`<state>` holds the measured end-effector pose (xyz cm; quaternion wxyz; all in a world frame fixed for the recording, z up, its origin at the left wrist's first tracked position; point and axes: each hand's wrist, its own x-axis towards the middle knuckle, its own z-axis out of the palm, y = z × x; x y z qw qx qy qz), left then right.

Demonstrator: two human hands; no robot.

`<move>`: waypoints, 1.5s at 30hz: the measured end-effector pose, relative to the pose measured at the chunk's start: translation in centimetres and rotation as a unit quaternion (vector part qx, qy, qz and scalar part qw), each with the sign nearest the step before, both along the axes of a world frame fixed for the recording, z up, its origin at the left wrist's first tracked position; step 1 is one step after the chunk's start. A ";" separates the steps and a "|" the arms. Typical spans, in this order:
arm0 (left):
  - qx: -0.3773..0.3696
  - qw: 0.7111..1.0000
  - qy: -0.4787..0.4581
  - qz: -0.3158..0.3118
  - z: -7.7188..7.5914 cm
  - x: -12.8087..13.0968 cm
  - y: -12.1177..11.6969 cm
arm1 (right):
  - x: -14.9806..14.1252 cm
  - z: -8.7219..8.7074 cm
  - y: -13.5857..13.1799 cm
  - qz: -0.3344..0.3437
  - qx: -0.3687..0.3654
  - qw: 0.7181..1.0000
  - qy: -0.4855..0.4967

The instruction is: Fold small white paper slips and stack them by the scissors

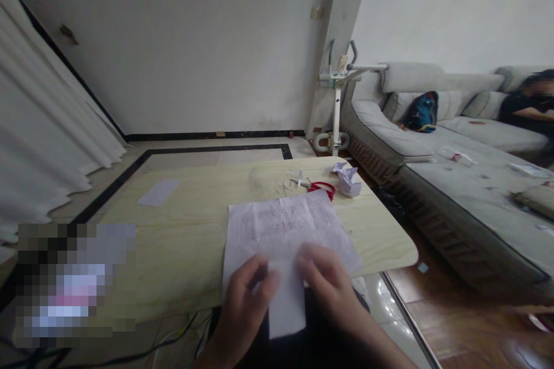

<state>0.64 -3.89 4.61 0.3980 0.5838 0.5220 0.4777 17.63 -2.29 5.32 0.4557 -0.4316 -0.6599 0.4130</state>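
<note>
A small white sheet of paper [287, 305] is upright between my hands at the near table edge. My left hand [251, 291] pinches its left edge between thumb and fingers. On the other side, my right hand [326, 277] has its fingers curled at the right edge, somewhat blurred by motion. Beneath and behind them, a large creased printed sheet [277, 222] lies flat on the table. Red-handled scissors [322, 187] lie just past its far edge, with small thin scraps around the blades. A folded paper shape [347, 179] stands to their right.
The pale wooden table [186, 253] has rounded corners. Another small paper piece [158, 192] lies on its far left, and a pixelated patch covers the near left. Cables [160, 349] run below. A grey sofa [389, 132] with a backpack [423, 111] and a seated person [530, 112] is at right.
</note>
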 end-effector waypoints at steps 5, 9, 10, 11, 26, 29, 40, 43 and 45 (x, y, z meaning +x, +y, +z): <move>-0.012 0.999 0.014 -0.026 -0.6 0.1 0.0 | -0.1 -0.2 -0.1 -0.013 0.001 1.000 -0.006; 0.019 0.999 0.036 0.024 -0.9 0.2 -0.1 | -0.3 -0.4 -0.1 -0.031 0.024 0.999 -0.007; 0.018 0.999 0.042 0.021 -0.9 0.2 -0.1 | -0.3 -0.4 -0.1 -0.034 0.030 0.999 -0.008; 0.017 0.999 0.045 0.015 -0.7 0.1 -0.1 | -0.3 -0.4 -0.1 -0.035 0.036 0.999 -0.011; 0.008 0.999 0.042 0.012 -0.5 0.1 0.1 | -0.6 0.0 -0.3 -0.023 0.066 0.997 -0.046; 0.012 0.999 0.043 0.025 -0.5 0.0 0.1 | -0.6 -0.2 -0.3 -0.015 0.064 0.996 -0.053; -0.013 0.997 -0.001 0.070 0.5 0.3 0.4 | -0.6 -0.3 -0.1 0.018 0.059 0.995 -0.073; -0.014 0.997 0.012 0.080 0.5 0.4 0.5 | -0.7 -0.2 0.0 0.017 0.059 0.996 -0.071; -0.013 0.997 0.029 0.075 0.4 0.3 0.6 | -0.7 -0.1 0.0 0.011 0.059 0.996 -0.071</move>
